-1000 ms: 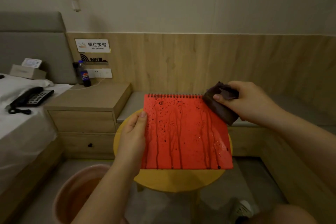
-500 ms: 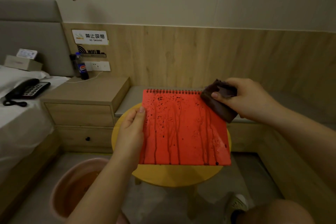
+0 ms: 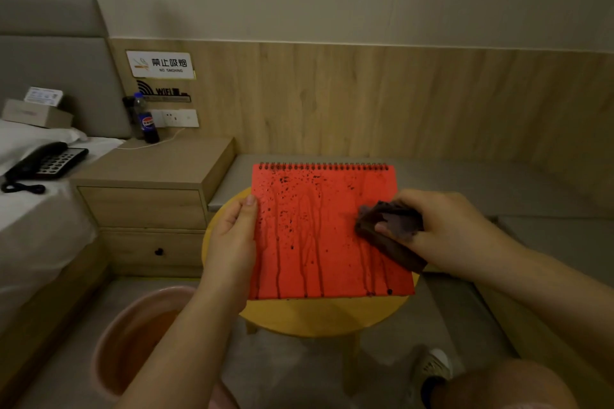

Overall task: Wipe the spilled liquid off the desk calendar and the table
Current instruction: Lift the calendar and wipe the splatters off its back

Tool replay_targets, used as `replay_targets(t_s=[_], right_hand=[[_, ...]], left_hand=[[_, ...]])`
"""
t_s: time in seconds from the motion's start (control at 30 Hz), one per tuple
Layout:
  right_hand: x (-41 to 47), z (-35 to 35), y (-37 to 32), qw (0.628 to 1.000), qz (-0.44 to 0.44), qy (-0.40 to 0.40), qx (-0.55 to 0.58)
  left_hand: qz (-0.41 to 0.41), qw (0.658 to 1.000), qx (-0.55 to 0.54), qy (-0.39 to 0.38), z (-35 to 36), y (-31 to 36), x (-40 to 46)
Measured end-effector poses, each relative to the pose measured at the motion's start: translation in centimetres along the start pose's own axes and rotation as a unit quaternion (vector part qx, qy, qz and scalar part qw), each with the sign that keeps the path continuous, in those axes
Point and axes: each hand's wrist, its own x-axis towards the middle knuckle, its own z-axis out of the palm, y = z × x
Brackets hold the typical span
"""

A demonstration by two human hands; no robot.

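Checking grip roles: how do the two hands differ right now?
The left hand pinches the red calendar at its left edge; the right hand presses a dark cloth against its right side. Left thumb lies on the cover; right fingers curl around cloth. Both touch the calendar.

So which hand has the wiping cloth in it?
The right hand. It presses the dark cloth on the red calendar. The left hand only grips the calendar's left edge.
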Motion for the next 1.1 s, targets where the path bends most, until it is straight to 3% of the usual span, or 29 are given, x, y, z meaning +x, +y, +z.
replay_targets(t_s=[0.63,1.1], right_hand=[[-2.1,0.7,0.8,0.999,-0.004,-0.031,0.023],[3.9,-1.1,1.6,0.998,-0.023,0.065,-0.006]], left_hand=[[-0.011,1.000,-0.003,0.014,0.2,-0.4,-0.7],[0.012,1.000,-0.003,0.002,0.1,-0.4,-0.9]])
